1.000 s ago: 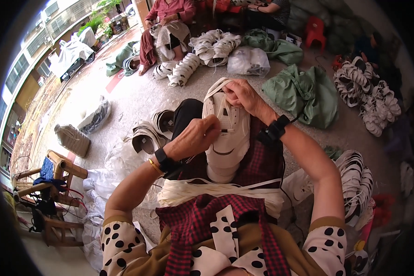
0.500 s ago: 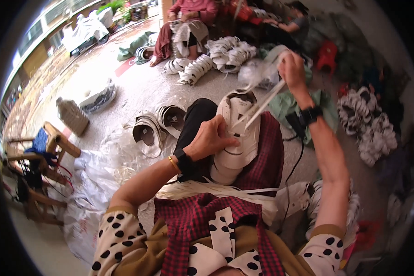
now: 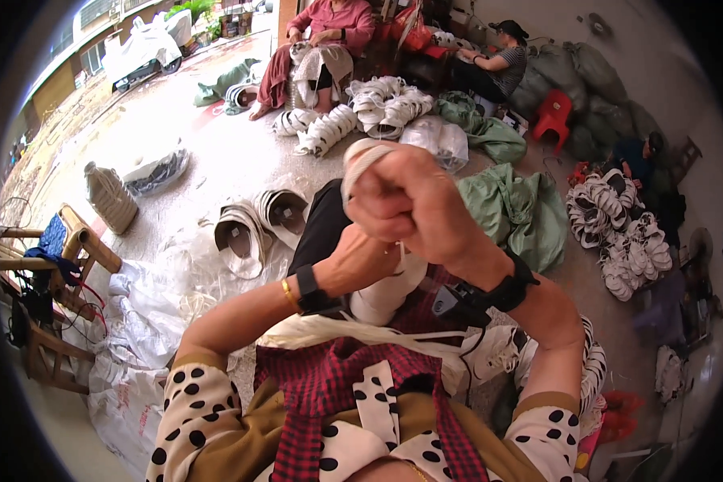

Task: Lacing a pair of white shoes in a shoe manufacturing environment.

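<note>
A white shoe (image 3: pixel 388 291) rests on my lap, toe toward me, its upper part hidden behind my hands. My left hand (image 3: pixel 352 261) is closed at the shoe, fingertips partly covered by my other hand. Closed in a fist, my right hand (image 3: pixel 416 202) is raised over the shoe and slightly blurred. A flat white shoelace (image 3: pixel 357 165) loops around its fingers. More pale laces (image 3: pixel 337 330) lie in a bundle across my lap, over a red checked apron (image 3: pixel 313 365). A small dark device (image 3: pixel 455 301) on a cable sits by my right wrist.
A pair of white shoes (image 3: pixel 244 239) stands on plastic sheeting to the left. Green sacks (image 3: pixel 522 213) and stacked shoes (image 3: pixel 618 210) lie to the right. A bamboo stool (image 3: pixel 84 241) stands at far left. Two people (image 3: pixel 333 24) sit at the back near more shoes.
My right hand has come down and left from its raised, outstretched place, and is now close over my left hand with the lace looped on it. The left hand stays by the shoe.
</note>
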Motion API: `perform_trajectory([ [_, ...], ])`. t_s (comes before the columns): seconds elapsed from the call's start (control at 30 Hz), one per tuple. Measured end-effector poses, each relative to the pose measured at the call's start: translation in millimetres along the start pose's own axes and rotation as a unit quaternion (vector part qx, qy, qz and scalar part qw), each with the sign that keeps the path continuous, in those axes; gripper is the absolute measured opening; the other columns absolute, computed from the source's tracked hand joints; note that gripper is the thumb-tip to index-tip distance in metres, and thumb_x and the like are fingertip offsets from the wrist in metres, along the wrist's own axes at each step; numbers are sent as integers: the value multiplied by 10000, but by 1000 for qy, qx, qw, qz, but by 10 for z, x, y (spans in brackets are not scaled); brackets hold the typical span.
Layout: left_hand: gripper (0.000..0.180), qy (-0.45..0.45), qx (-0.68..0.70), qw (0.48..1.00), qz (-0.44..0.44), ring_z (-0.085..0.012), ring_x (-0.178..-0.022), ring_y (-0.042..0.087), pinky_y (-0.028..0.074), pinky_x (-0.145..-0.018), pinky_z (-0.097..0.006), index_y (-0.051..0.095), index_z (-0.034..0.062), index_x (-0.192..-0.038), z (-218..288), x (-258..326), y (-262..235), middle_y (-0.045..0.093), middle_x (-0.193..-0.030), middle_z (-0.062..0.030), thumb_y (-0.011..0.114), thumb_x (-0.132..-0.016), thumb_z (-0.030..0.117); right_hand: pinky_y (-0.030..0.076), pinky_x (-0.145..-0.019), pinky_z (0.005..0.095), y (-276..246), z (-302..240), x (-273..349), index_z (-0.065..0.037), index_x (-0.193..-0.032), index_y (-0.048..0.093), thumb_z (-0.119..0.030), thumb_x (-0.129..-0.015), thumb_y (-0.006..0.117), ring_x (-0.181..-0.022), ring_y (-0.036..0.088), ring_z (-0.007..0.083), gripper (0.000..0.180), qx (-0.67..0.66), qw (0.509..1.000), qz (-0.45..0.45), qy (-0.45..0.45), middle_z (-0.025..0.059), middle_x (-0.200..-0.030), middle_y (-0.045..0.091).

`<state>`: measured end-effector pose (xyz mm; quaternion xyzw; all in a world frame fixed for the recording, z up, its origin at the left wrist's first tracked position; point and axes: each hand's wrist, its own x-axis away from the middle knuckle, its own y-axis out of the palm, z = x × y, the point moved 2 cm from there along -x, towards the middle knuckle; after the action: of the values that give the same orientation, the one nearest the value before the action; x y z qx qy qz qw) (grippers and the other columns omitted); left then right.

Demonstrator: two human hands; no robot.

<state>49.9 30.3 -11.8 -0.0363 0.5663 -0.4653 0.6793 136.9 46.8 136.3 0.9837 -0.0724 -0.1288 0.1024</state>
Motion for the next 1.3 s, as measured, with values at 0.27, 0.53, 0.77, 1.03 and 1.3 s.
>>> perform_trajectory([
  [0.27,352,-50,345,894,-283,-139,-508,543,398,-465,-349,624,-3,-836,457,262,-818,532,-569,-39,570,-1026,289,248,-460,260,-797,-643,372,-125,-643,359,-218,-997,393,-517,313,86,367,-36,968,135,-209,-30,-589,296],
  [0.53,327,-274,650,699,120,-91,-555,387,344,-521,-226,484,96,-830,-578,310,-1587,430,-692,10,415,-1081,293,504,-726,332,-2568,-285,1728,-73,-891,554,-192,-953,504,-798,647,230,143,41,835,524,-164,60,-811,634],
  [0.77,285,-447,-90,890,-21,-190,-715,658,547,-685,-306,652,-6,-1185,-1230,624,-1587,684,-818,-114,578,-947,133,543,-878,412,-2058,441,1678,36,-1168,582,-45,-846,605,-1003,682,350,333,659,677,315,93,212,-1014,682],
  [1.03,151,-109,-101,988,-34,-268,-945,517,368,-817,-429,696,65,-898,-534,129,-443,581,-983,-95,720,-866,211,476,-932,413,-1045,601,590,-6,-1062,618,1,-789,662,-1047,557,323,276,762,634,40,-128,157,-1046,590],
  [1.3,156,-110,2,990,-89,-245,-888,502,320,-806,-417,681,53,-776,-370,190,-317,560,-853,-65,746,-789,194,486,-838,454,-977,620,435,22,-891,596,-65,-885,586,-885,603,361,88,661,750,23,-12,203,-895,606],
])
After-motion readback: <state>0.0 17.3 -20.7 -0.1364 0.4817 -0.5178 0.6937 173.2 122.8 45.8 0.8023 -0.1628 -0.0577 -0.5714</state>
